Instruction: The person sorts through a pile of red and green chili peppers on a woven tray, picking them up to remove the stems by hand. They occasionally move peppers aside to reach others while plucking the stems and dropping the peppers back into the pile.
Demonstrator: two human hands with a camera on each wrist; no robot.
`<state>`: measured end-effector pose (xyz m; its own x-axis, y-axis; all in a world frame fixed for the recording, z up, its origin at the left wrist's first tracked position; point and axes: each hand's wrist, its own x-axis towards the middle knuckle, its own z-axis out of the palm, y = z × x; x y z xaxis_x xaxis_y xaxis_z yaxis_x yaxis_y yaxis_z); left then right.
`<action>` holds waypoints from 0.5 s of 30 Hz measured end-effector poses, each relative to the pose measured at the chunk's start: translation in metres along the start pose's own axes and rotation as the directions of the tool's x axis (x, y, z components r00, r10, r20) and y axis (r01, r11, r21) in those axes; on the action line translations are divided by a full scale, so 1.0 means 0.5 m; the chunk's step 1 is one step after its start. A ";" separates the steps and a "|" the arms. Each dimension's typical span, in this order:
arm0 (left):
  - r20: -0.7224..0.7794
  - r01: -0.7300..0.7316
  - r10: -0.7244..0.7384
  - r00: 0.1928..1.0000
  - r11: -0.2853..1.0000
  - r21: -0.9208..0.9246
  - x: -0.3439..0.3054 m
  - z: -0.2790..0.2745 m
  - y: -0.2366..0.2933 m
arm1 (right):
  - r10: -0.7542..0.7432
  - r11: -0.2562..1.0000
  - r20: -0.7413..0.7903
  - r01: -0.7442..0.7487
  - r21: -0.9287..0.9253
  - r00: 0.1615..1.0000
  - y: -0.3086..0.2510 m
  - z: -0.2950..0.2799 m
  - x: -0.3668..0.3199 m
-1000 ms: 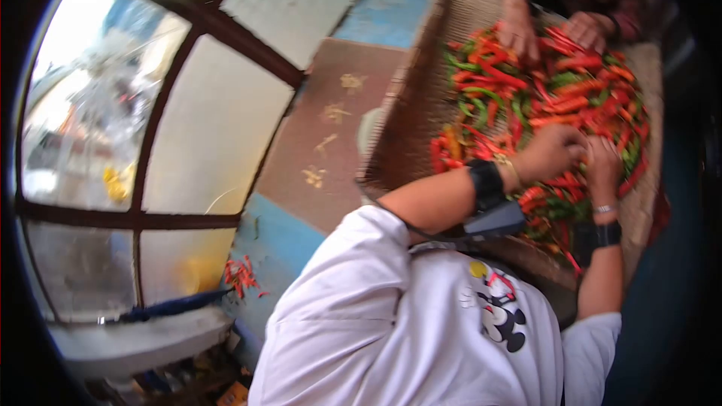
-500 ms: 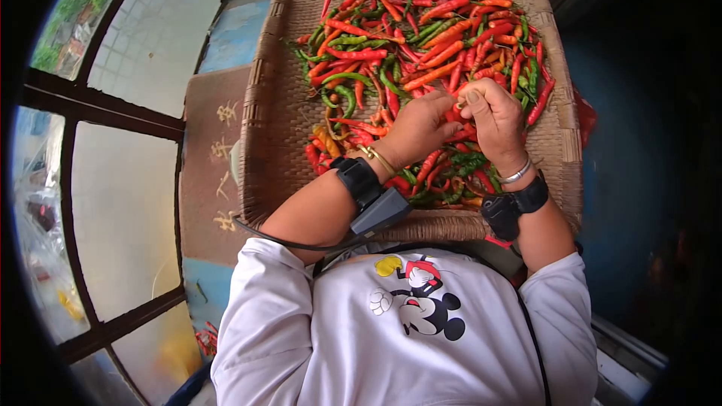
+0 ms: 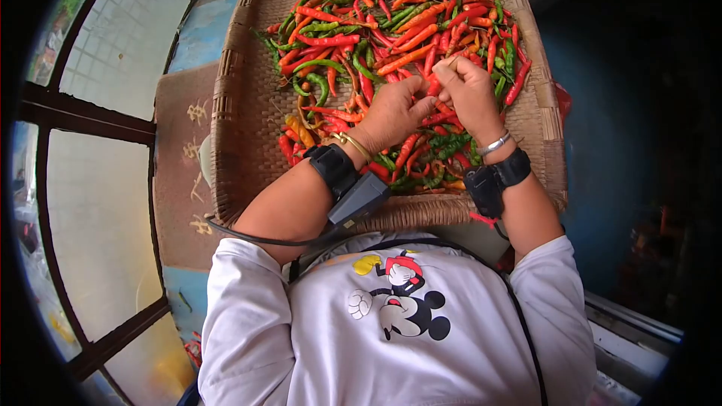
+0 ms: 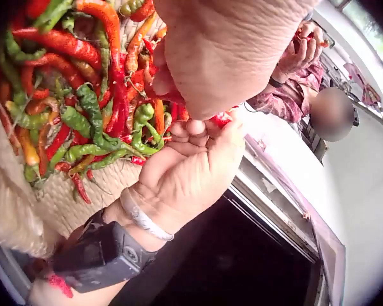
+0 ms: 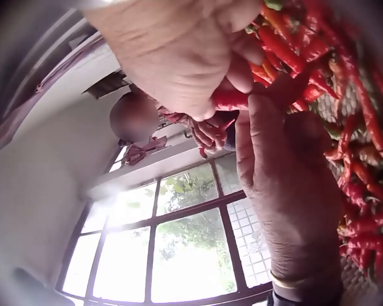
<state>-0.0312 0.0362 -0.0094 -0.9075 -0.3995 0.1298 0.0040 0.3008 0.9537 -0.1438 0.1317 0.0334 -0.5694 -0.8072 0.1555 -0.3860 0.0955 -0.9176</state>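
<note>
1. Broadly, a woven tray (image 3: 244, 128) takes up the middle of the head view. It lies in front of the person in the white shirt, with a brown mat (image 3: 180, 180) just beside its left edge.
2. A heap of chillies (image 3: 353, 37), red, orange and green, covers the far and right parts of the tray.
3. The left hand (image 3: 391, 114) and the right hand (image 3: 470, 90) meet above the near side of the heap, fingertips touching.
4. Both grips are clamped on one red chilli (image 3: 435, 87), which is pinched between the two hands just over the heap.
5. A silver bangle (image 3: 494, 143) circles the right wrist.
</note>
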 end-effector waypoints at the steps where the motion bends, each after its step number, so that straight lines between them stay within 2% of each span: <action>1: 0.002 -0.001 0.001 1.000 1.000 -0.004 0.000 -0.001 -0.002 | 0.080 0.993 -0.013 -0.079 0.082 0.997 0.002 -0.003 0.000; 3: 0.003 -0.061 0.060 0.998 0.994 0.087 0.002 -0.002 0.000 | 0.238 0.943 -0.023 -0.225 0.246 0.971 0.006 -0.009 0.001; 5: -0.028 -0.062 0.063 0.998 0.998 0.019 0.008 -0.002 0.003 | 0.257 0.929 -0.023 -0.241 0.279 0.966 0.014 -0.015 0.004; 7: -0.027 0.054 -0.058 0.998 0.989 -0.139 0.016 -0.012 0.008 | 0.328 0.849 0.017 -0.303 0.433 0.944 0.020 -0.025 0.010; 8: -0.015 0.092 -0.096 0.995 0.980 -0.178 0.020 -0.020 0.010 | 0.334 0.849 -0.019 -0.292 0.439 0.942 0.026 -0.031 0.014; 9: -0.014 0.127 -0.139 0.990 0.938 -0.321 0.027 -0.033 0.016 | 0.332 0.851 -0.020 -0.290 0.437 0.943 0.030 -0.039 0.018; 11: -0.152 0.061 -0.161 0.975 0.855 -0.515 0.039 -0.064 0.028 | 0.235 0.931 -0.149 -0.179 0.320 0.960 0.038 -0.059 0.024; 13: -0.377 -0.061 -0.215 0.901 0.797 -0.601 0.054 -0.089 0.028 | 0.232 0.954 -0.213 -0.179 0.242 0.949 0.067 -0.077 0.033; 14: -0.377 -0.025 -0.253 0.891 0.801 -0.598 0.053 -0.104 0.027 | 0.086 0.993 -0.243 -0.102 -0.054 0.966 0.101 -0.088 0.038; 15: -0.390 -0.037 -0.276 0.879 0.775 -0.631 0.044 -0.110 0.036 | -0.065 0.938 -0.228 -0.019 -0.347 0.972 0.099 -0.088 0.040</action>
<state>-0.0281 -0.0152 0.0255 -0.6347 -0.7716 -0.0431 0.3015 -0.2985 0.9055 -0.2061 0.1457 0.0072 -0.6937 -0.6576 0.2938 -0.6029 0.3071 -0.7363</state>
